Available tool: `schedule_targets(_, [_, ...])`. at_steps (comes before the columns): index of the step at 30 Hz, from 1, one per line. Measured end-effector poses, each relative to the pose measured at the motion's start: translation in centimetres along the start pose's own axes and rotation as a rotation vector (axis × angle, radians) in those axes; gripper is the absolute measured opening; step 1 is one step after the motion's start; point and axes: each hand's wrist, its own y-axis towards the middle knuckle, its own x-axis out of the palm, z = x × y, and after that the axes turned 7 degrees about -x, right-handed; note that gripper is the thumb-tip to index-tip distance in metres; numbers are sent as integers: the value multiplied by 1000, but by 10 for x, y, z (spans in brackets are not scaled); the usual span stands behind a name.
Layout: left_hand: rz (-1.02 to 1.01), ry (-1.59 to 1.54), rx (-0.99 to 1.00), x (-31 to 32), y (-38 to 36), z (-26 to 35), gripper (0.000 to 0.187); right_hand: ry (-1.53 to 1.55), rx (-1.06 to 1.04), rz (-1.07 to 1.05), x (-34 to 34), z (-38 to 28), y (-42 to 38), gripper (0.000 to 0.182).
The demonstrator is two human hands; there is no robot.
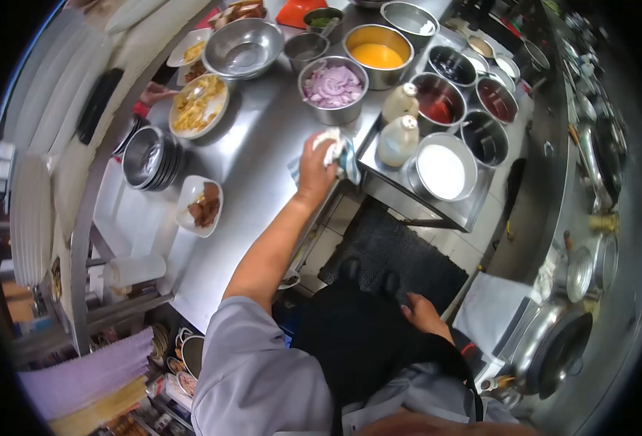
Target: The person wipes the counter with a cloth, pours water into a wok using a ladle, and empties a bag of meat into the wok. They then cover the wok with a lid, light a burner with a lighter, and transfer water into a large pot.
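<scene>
My left hand (pixel 316 171) is closed on a crumpled blue, green and white cloth (pixel 346 161), pressed to the steel counter (pixel 259 156) near its edge. Just beyond it stands a steel pot of sliced red onion (pixel 333 89). To its right, two squeeze bottles (pixel 398 142) with pale caps stand on a side table's corner. My right hand (pixel 426 316) hangs low beside my black apron (pixel 364 327), with loosely bent fingers apart and no object visible in it.
Steel pots hold yellow liquid (pixel 377 56), red sauce (pixel 437 98) and white liquid (pixel 441 171). Stacked bowls (pixel 146 158), a dish of brown pieces (pixel 203 206) and a plate of yellow food (pixel 199 107) stand left. Another person's hand (pixel 155 93) reaches that plate. A black mat (pixel 379 240) covers floor.
</scene>
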Motion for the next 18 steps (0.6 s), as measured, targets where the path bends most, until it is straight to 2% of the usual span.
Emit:
schedule_targets(1, [20, -2, -17, -5, 8, 13, 47, 5, 34, 7, 2, 0, -2, 43])
schedule_targets(2, [35, 31, 51, -3, 15, 21, 51, 8, 64, 10, 4, 1, -2, 42])
schedule_targets(5, [85, 5, 52, 15, 38, 24, 49, 37, 89, 24, 8, 1, -3, 41])
schedule_targets(9, [53, 79, 82, 49, 42, 11, 47, 91, 125, 11, 4, -9, -2, 42])
schedule_targets(13, [135, 150, 86, 64, 46, 1, 47, 66, 140, -22, 9, -6, -3, 44])
schedule_targets(16, [41, 284, 1, 67, 40, -9, 43, 81, 115, -17, 15, -2, -6, 44])
schedule_targets(18, [-240, 103, 28, 60, 38, -13, 40, 109, 123, -16, 16, 1, -7, 44])
